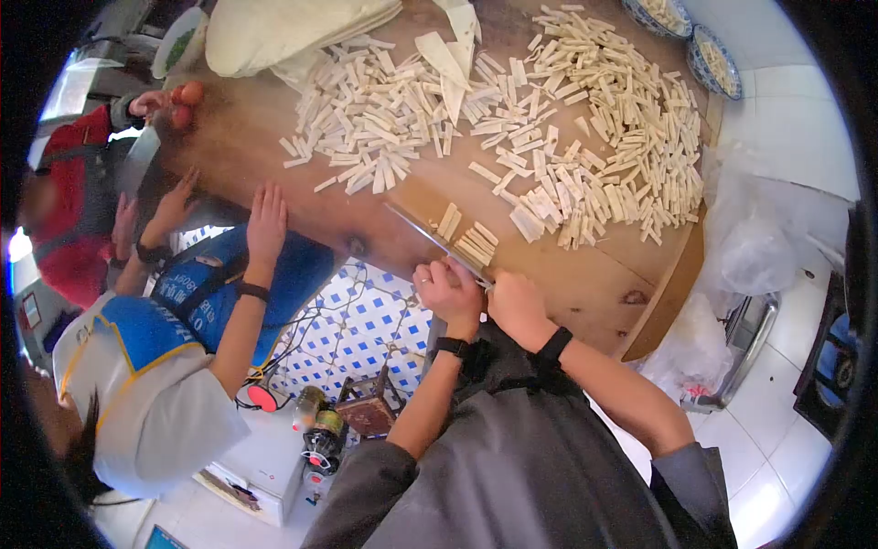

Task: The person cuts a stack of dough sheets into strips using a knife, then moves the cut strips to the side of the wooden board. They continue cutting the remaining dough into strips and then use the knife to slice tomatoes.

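At the front edge of the wooden table, my right hand is wrapped round the handle of a wide knife. The blade reaches up and left from the hand, on the table beside a few short dough strips. My left hand is closed at the near side of the blade, its fingers touching it close to the handle. Beyond the knife lie loose piles of cut dough strips, with another pile further left.
Large folded dough sheets lie at the back left. Two patterned bowls stand at the back right. A co-worker in a blue apron rests a hand on the table at left; another person in red stands beyond. Plastic bags hang at right.
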`<state>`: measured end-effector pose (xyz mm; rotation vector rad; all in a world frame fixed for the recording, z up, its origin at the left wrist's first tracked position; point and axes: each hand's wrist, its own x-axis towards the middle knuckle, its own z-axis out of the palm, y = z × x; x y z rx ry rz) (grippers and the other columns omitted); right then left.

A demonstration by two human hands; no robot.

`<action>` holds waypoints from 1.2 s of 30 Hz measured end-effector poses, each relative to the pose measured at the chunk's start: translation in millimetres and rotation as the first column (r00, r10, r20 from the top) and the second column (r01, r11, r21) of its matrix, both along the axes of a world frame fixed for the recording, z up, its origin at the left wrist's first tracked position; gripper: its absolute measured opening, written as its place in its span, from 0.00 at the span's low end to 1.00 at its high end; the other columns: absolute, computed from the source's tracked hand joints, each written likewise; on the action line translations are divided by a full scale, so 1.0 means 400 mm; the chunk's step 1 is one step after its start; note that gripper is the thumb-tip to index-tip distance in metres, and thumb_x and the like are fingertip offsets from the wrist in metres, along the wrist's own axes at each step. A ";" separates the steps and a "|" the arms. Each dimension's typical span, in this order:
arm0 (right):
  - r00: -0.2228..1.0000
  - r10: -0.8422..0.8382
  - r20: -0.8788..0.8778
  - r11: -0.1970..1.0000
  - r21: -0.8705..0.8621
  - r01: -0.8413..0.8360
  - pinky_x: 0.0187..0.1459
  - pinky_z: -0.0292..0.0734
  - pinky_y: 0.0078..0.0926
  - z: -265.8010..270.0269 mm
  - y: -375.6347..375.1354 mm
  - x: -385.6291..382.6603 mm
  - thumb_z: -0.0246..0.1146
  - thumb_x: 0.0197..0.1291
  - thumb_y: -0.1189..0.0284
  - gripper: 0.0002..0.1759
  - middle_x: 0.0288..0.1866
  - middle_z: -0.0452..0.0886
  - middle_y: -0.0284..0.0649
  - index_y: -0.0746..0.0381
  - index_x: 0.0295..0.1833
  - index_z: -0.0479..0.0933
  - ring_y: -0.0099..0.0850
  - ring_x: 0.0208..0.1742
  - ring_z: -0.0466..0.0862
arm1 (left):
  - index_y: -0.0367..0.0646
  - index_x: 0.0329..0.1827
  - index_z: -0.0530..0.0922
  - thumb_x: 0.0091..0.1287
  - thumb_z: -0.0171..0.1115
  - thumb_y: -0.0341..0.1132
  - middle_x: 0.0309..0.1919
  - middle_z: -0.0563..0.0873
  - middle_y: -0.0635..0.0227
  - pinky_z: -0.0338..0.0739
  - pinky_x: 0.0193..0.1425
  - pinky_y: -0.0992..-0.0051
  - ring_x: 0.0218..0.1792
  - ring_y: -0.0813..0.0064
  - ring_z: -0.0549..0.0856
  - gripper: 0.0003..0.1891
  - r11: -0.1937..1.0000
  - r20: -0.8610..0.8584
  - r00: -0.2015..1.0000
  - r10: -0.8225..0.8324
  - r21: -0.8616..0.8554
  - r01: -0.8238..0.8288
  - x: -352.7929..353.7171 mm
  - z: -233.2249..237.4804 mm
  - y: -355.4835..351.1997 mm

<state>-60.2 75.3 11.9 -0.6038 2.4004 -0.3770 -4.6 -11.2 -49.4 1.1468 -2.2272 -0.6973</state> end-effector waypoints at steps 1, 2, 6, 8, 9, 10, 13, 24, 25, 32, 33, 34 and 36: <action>1.000 0.000 -0.011 1.000 -0.017 -0.001 0.40 0.82 0.50 0.002 0.006 0.004 0.58 0.57 0.76 0.07 0.33 0.84 0.57 0.68 0.37 0.79 0.57 0.36 0.85 | 0.37 0.27 0.70 0.64 0.60 0.28 0.27 0.72 0.54 0.67 0.36 0.55 0.33 0.51 0.73 0.09 1.000 0.008 1.000 0.002 -0.013 -0.001 0.002 0.006 0.001; 1.000 0.000 -0.003 1.000 -0.012 0.000 0.40 0.82 0.50 0.003 0.005 -0.003 0.59 0.57 0.75 0.07 0.33 0.84 0.58 0.68 0.36 0.80 0.56 0.36 0.86 | 0.37 0.27 0.70 0.64 0.60 0.28 0.27 0.72 0.54 0.67 0.36 0.55 0.33 0.51 0.73 0.09 0.999 -0.011 1.000 0.006 -0.037 -0.006 -0.005 0.009 0.000; 0.999 0.047 -0.017 0.991 -0.126 -0.049 0.37 0.81 0.49 -0.029 0.027 -0.021 0.63 0.55 0.72 0.10 0.29 0.82 0.59 0.70 0.31 0.80 0.55 0.35 0.85 | 0.37 0.29 0.72 0.64 0.60 0.28 0.29 0.74 0.53 0.69 0.40 0.54 0.36 0.50 0.75 0.08 0.999 -0.049 0.999 0.012 -0.036 -0.014 -0.003 0.014 -0.001; 0.999 0.033 -0.028 0.986 -0.161 -0.038 0.36 0.80 0.49 -0.044 0.057 -0.036 0.64 0.54 0.71 0.11 0.28 0.82 0.60 0.71 0.31 0.80 0.56 0.34 0.85 | 0.38 0.29 0.72 0.64 0.60 0.27 0.30 0.75 0.54 0.69 0.42 0.55 0.37 0.50 0.75 0.07 1.000 -0.073 0.997 0.009 -0.001 -0.009 -0.002 0.036 0.006; 1.000 0.005 -0.030 0.983 -0.182 -0.010 0.35 0.79 0.49 -0.057 0.075 -0.051 0.65 0.54 0.70 0.12 0.27 0.81 0.61 0.72 0.31 0.80 0.56 0.32 0.84 | 0.38 0.29 0.72 0.64 0.60 0.27 0.30 0.75 0.54 0.69 0.42 0.55 0.37 0.50 0.75 0.07 1.000 -0.084 0.996 0.020 -0.014 -0.021 -0.003 0.039 0.006; 0.999 -0.039 -0.031 0.982 -0.187 0.033 0.34 0.78 0.50 -0.069 0.105 -0.069 0.64 0.56 0.70 0.14 0.26 0.80 0.62 0.73 0.31 0.80 0.58 0.31 0.83 | 0.38 0.29 0.72 0.64 0.60 0.27 0.30 0.75 0.54 0.69 0.43 0.55 0.37 0.50 0.75 0.07 0.999 -0.085 0.996 0.025 -0.028 -0.027 -0.003 0.038 0.006; 0.982 -0.183 -0.034 0.972 -0.154 0.176 0.33 0.78 0.50 -0.062 0.185 -0.121 0.64 0.57 0.69 0.15 0.26 0.80 0.63 0.74 0.30 0.80 0.58 0.31 0.83 | 0.37 0.30 0.71 0.64 0.59 0.27 0.30 0.75 0.54 0.69 0.43 0.56 0.37 0.50 0.75 0.06 0.998 -0.095 0.995 0.036 -0.057 -0.042 -0.002 0.035 0.015; 0.999 -0.048 0.001 0.965 -0.259 0.046 0.33 0.79 0.50 0.125 0.198 0.027 0.64 0.59 0.68 0.15 0.26 0.80 0.61 0.72 0.31 0.80 0.59 0.31 0.83 | 0.35 0.36 0.72 0.66 0.58 0.31 0.33 0.76 0.53 0.70 0.45 0.57 0.38 0.52 0.77 0.07 0.997 -0.121 0.990 0.075 0.013 -0.074 0.009 0.012 0.028; 0.999 -0.036 0.023 0.976 -0.213 0.040 0.35 0.79 0.51 0.143 0.194 0.034 0.65 0.59 0.68 0.15 0.27 0.80 0.62 0.72 0.31 0.80 0.59 0.32 0.83 | 0.35 0.36 0.72 0.66 0.58 0.32 0.33 0.77 0.53 0.71 0.45 0.58 0.38 0.52 0.77 0.08 0.995 -0.106 0.989 0.098 0.038 -0.095 0.009 0.008 0.028; 1.000 0.021 0.001 0.996 -0.085 -0.021 0.39 0.80 0.54 0.191 0.175 0.073 0.65 0.59 0.67 0.15 0.30 0.81 0.61 0.71 0.31 0.79 0.59 0.34 0.84 | 0.35 0.36 0.72 0.66 0.56 0.28 0.33 0.76 0.51 0.70 0.43 0.56 0.37 0.49 0.76 0.05 0.993 -0.080 0.992 0.102 0.075 -0.096 0.015 -0.007 0.022; 1.000 0.026 -0.007 0.996 -0.085 -0.027 0.39 0.80 0.54 0.187 0.174 0.076 0.65 0.59 0.67 0.15 0.30 0.81 0.61 0.71 0.31 0.79 0.59 0.34 0.84 | 0.35 0.36 0.72 0.66 0.56 0.28 0.33 0.76 0.51 0.70 0.43 0.56 0.37 0.49 0.76 0.05 0.992 -0.088 0.990 0.107 0.075 -0.101 0.013 -0.007 0.023; 1.000 0.027 -0.006 0.997 -0.075 -0.028 0.38 0.80 0.54 0.178 0.179 0.079 0.64 0.59 0.67 0.14 0.31 0.82 0.61 0.70 0.31 0.79 0.60 0.35 0.84 | 0.35 0.36 0.71 0.66 0.55 0.28 0.33 0.76 0.50 0.70 0.43 0.56 0.37 0.49 0.76 0.05 0.988 -0.082 0.992 0.101 0.121 -0.091 0.014 -0.007 0.028; 0.999 0.038 -0.002 0.995 -0.097 -0.038 0.38 0.79 0.54 0.197 0.180 0.084 0.63 0.59 0.68 0.14 0.33 0.82 0.61 0.70 0.32 0.80 0.60 0.36 0.83 | 0.34 0.36 0.71 0.65 0.55 0.29 0.33 0.75 0.48 0.70 0.43 0.54 0.37 0.47 0.76 0.06 0.986 -0.023 0.995 0.094 0.141 -0.090 0.028 -0.010 0.037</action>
